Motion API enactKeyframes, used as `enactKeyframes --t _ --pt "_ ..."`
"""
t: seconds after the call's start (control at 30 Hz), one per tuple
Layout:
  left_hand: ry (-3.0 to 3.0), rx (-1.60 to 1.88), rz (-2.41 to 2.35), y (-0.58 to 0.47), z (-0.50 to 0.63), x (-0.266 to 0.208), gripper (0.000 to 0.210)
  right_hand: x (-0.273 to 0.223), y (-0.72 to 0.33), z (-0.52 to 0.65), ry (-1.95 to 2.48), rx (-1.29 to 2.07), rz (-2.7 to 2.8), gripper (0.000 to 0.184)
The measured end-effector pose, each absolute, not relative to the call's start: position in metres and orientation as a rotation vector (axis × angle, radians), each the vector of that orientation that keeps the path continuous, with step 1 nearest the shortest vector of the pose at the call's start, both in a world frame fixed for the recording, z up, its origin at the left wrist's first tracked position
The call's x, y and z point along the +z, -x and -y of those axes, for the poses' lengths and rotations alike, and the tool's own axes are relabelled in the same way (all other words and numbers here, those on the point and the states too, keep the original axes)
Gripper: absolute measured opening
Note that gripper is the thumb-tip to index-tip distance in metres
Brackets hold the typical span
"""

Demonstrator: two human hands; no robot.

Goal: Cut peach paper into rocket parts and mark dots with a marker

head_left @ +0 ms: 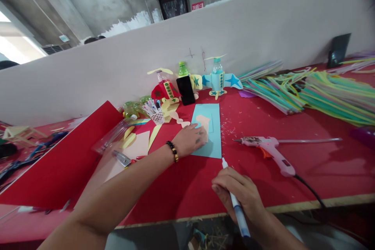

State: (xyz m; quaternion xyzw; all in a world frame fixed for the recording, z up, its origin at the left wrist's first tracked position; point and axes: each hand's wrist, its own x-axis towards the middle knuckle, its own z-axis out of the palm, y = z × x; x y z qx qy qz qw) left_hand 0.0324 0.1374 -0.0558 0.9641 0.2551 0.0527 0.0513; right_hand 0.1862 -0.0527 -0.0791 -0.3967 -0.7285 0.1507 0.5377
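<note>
Flat on a peach paper cutout [206,124] lies my left hand [190,140], its fingers stretched out. Under the cutout is a light blue paper sheet [215,144] on the red tabletop. My right hand [241,191] is closed around a white and blue marker pen [238,211], below the sheet's lower right corner. The pen's pale tip end points up toward the sheet and is apart from it. A pink hot glue gun [272,150] with a clear glue stick in it rests to the right.
Bottle planes, one red [166,89] and one blue [217,80], stand at the back beside a black phone [185,90]. To the left are a pen cup [156,115], scissors [124,159] and a leaning red board [73,160]. Colourful pipe cleaners [336,95] lie at the right.
</note>
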Motion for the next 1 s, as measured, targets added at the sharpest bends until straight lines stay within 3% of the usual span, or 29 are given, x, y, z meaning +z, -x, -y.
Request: enactKeyframes --t 0.13,0.27,0.5,0.8,1.0 --pt "-2.692 0.373 -0.818 -0.022 -0.124 -0.050 0.011 -0.082 -0.186 0.052 0.969 0.362 1.731 0.016" --pt "-2.339 0.669 -1.085 -0.020 -0.122 -0.039 0.017 -0.086 -0.187 0.051 0.948 0.327 1.722 0.016" --pt "-1.809 0.934 -1.070 -0.007 -0.112 -0.009 0.027 -0.083 -0.188 0.051 0.955 0.345 1.687 0.018" --pt "-1.451 0.798 -0.935 -0.002 -0.047 -0.006 0.031 -0.078 -0.187 0.051 0.966 0.253 1.684 0.014" --pt "-1.346 0.756 -0.884 -0.006 -0.010 -0.020 0.033 -0.070 -0.188 0.054 1.007 0.198 1.678 0.024"
